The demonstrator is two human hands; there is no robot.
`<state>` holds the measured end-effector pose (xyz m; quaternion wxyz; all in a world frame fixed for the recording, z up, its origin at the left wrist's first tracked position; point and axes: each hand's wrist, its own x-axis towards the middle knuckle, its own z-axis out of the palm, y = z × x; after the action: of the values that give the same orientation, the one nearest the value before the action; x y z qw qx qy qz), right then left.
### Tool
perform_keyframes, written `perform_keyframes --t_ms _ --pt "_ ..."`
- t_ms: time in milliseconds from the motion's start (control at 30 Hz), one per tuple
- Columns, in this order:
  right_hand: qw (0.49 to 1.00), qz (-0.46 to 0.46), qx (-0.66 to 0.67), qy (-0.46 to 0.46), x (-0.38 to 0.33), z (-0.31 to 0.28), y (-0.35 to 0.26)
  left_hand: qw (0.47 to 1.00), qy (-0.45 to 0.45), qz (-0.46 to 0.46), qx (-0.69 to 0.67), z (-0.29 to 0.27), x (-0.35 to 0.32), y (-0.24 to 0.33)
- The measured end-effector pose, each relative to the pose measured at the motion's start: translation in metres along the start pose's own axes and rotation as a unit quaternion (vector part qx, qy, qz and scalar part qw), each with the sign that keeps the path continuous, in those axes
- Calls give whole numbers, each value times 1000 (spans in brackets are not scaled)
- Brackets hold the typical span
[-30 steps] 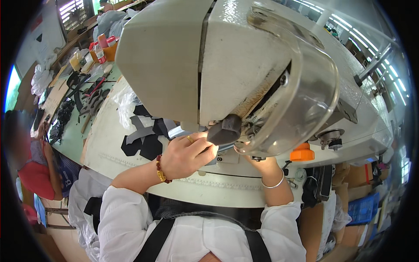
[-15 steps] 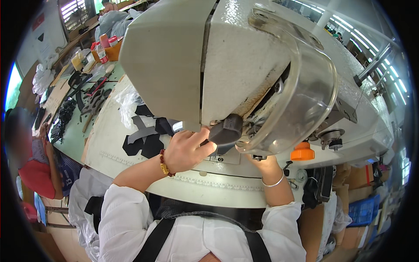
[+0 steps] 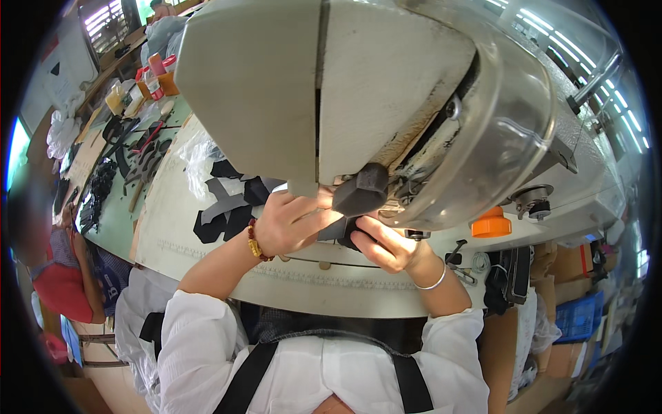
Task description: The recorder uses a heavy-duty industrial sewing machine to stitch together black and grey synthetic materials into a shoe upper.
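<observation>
"What have I got closest on my feed?"

"The sewing machine (image 3: 255, 90), looming right over the work. Below its head I see both hands. The left hand (image 3: 286, 224) is bent, its fingertips tucked behind the black block (image 3: 360, 190) on the machine, so I can't tell whether it grips anything. The right hand (image 3: 386, 245) curls at the edge of the grey-and-black piece (image 3: 334, 232); pinching or just pressing, I can't tell."

"So where does that piece sit?"

"Beneath the sewing machine's head, between the hands, partly hidden by fingers and block. I'd judge the step is lining it up or feeding it under the machine; the stitching point is out of my sight."

"What would the next move call for?"

"To my mind, both hands keeping it flat and square, fingertips clear of the moving parts."

"And farther off?"

"Just left of the sewing machine, on the pale counter (image 3: 172, 231), overlapping cut pieces (image 3: 224, 205) lie apart from the work. Beyond them is a crumpled plastic bag (image 3: 198, 162). Well left of the machine, dark strips (image 3: 98, 193) heap on a greenish counter."
</observation>
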<state>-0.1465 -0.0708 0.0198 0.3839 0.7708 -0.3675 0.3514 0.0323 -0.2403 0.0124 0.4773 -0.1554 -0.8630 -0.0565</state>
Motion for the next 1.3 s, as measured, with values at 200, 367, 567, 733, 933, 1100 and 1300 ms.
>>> perform_keyframes --t_ms 200,367,567,733,933,1100,1300 --pt "1000 -19 7 18 1 4 -2 998 -13 53 23 -4 -2 -3" --pt "1000 -8 11 18 5 3 -3 997 1 75 14 -7 5 1" --pt "1000 -9 10 28 6 5 -2 991 36 124 24 -15 17 3" --pt "999 4 26 33 6 6 -2 990 42 135 13 -16 21 3" --pt "999 10 32 30 11 5 -2 990 36 138 8 -16 22 4" --pt "998 58 15 15 11 3 -2 989 16 141 48 -22 26 12" --pt "906 46 -335 -256 -53 -15 2 991 -37 96 88 -30 31 29"
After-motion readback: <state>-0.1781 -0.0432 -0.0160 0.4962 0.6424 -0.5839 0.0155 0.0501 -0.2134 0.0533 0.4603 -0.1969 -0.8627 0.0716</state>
